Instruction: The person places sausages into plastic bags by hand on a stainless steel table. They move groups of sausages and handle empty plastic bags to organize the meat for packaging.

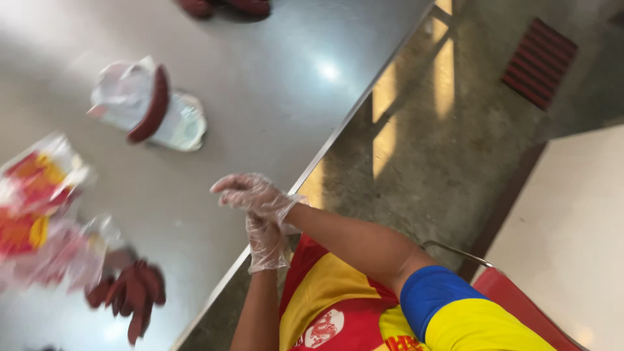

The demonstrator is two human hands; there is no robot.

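- The right hand (pixel 250 192) and the left hand (pixel 266 242) meet over the near edge of the steel table (pixel 273 84); both wear thin clear gloves, probably to keep the food clean.
- The right hand lies above the left, fingers loosely together and pointing toward the table; it seems to touch the left glove, but I cannot tell if it pinches it.
- The left hand hangs with its fingers hidden, forearm upright.
- The dark red sausages (pixel 130 296) lie on the table, near its edge, beside a red-yellow plastic bag (pixel 36 195).
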